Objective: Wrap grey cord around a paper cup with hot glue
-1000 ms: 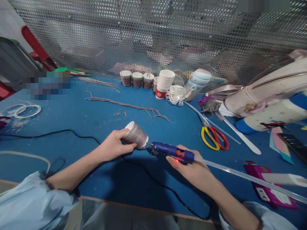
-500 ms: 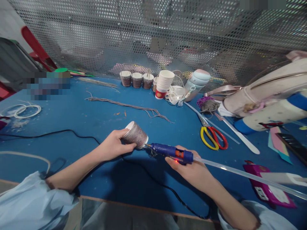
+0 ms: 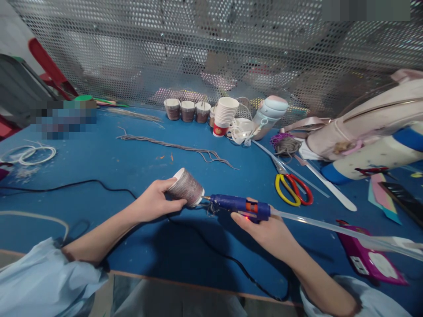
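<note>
A paper cup (image 3: 187,188) wrapped in greyish-brown cord lies tilted in my left hand (image 3: 155,201), which is closed around its rim end. The cup's white base faces right. My right hand (image 3: 264,231) grips a blue hot glue gun (image 3: 239,207) with a small red light glowing on it. Its metal nozzle is at the edge of the cup's base; whether it touches I cannot tell. A long clear glue stick (image 3: 317,224) sticks out of the gun's back end. Strands of dried glue or thread hang below the nozzle.
Beyond my hands lies a bundle of grey cord (image 3: 175,145). Several wrapped cups (image 3: 188,112) and a stack of paper cups (image 3: 226,115) stand near the mesh panel. Scissors (image 3: 294,189), a magenta power strip (image 3: 370,255) and a bag (image 3: 363,119) are on the right. A black cable (image 3: 228,257) crosses the table.
The glue gun has shifted slightly right and up along the cup's base edge, with the glue stick moving too. My left hand and the cup have stayed nearly still.
</note>
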`<state>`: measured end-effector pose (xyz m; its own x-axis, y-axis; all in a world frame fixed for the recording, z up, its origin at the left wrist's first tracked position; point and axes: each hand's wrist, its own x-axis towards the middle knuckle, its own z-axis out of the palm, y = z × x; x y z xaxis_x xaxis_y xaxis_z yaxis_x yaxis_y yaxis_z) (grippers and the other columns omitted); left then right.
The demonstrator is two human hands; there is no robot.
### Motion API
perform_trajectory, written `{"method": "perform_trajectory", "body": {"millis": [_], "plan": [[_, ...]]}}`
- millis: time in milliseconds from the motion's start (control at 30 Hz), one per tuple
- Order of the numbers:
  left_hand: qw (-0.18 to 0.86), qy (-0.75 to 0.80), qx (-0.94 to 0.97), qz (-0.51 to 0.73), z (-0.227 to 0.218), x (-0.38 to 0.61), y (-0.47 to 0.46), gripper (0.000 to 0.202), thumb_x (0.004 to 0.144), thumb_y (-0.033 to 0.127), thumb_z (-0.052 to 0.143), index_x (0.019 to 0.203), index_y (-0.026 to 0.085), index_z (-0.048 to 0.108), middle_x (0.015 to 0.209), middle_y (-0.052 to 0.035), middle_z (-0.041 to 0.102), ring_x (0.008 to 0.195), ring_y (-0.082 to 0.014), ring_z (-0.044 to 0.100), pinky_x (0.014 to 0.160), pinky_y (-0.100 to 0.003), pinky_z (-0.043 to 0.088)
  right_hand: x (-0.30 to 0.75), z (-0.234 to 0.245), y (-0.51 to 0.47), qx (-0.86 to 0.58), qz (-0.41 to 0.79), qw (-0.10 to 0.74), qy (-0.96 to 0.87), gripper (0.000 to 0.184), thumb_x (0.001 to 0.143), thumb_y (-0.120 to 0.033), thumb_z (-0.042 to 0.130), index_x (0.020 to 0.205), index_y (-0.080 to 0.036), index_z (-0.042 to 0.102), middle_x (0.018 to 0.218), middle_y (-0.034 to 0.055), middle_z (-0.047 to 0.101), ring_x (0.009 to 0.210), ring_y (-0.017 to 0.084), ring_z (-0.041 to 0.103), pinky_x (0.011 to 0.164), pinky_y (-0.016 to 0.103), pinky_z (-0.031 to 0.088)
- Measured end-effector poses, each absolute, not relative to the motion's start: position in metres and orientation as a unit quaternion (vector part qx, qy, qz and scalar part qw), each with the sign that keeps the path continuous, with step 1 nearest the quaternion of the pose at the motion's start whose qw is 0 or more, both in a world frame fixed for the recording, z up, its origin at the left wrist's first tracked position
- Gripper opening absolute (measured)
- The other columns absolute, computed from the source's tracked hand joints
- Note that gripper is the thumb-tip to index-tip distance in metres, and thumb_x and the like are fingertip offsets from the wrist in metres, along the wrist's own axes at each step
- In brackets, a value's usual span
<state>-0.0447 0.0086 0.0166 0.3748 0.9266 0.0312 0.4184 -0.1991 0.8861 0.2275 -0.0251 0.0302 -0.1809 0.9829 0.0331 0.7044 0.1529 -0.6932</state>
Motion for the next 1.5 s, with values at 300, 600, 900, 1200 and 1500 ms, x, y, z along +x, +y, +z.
{"method": "perform_trajectory", "body": {"millis": [300,600,900,1200,1500], "plan": [[0.41,0.425,0.743,0.316,0.0161,-0.0478,0.0087,0.017,0.077,0.022,0.063,0.088,0.011,0.069,0.083,-0.0038,0.069,0.076,-0.0171,0.062,0.072,-0.027,0.048,0.2297,0.0357,-0.0207,-0.564,0.345,0.253,-0.706,0.033,0.083,-0.046,0.057,0.061,-0.022,0.061,0.056,-0.0008,0.062,0.06,0.018,0.06,0.06,0.027,0.048],[0.394,0.409,0.759,0.318,0.0159,-0.049,0.0087,0.013,0.077,0.02,0.063,0.086,0.011,0.068,0.078,-0.0022,0.065,0.071,-0.0141,0.059,0.067,-0.023,0.046,0.2347,0.0319,-0.0221,-0.584,0.381,0.24,-0.675,0.038,0.082,-0.054,0.056,0.073,-0.019,0.069,0.057,0.0005,0.061,0.054,0.016,0.055,0.05,0.026,0.044],[0.389,0.406,0.762,0.321,0.0154,-0.0491,0.0095,0.012,0.077,0.02,0.063,0.084,0.011,0.068,0.077,-0.0024,0.066,0.071,-0.0143,0.059,0.067,-0.023,0.046,0.2348,0.0288,-0.0208,-0.593,0.39,0.231,-0.666,0.041,0.081,-0.056,0.056,0.072,-0.018,0.07,0.055,0.0005,0.058,0.053,0.015,0.053,0.048,0.025,0.041],[0.383,0.412,0.764,0.316,0.0148,-0.0489,0.009,0.014,0.076,0.022,0.063,0.083,0.012,0.069,0.076,-0.0033,0.065,0.07,-0.0155,0.059,0.066,-0.026,0.047,0.2313,0.0369,-0.0227,-0.575,0.376,0.242,-0.685,0.036,0.082,-0.049,0.056,0.067,-0.019,0.066,0.051,-0.0009,0.057,0.051,0.015,0.052,0.05,0.026,0.042],[0.388,0.402,0.765,0.321,0.0154,-0.05,0.0088,0.013,0.077,0.022,0.063,0.083,0.011,0.069,0.079,-0.0042,0.066,0.071,-0.0157,0.059,0.068,-0.027,0.047,0.2304,0.0386,-0.0238,-0.566,0.37,0.241,-0.697,0.032,0.083,-0.046,0.057,0.065,-0.021,0.063,0.054,-0.0011,0.059,0.059,0.017,0.057,0.055,0.026,0.044]]}}
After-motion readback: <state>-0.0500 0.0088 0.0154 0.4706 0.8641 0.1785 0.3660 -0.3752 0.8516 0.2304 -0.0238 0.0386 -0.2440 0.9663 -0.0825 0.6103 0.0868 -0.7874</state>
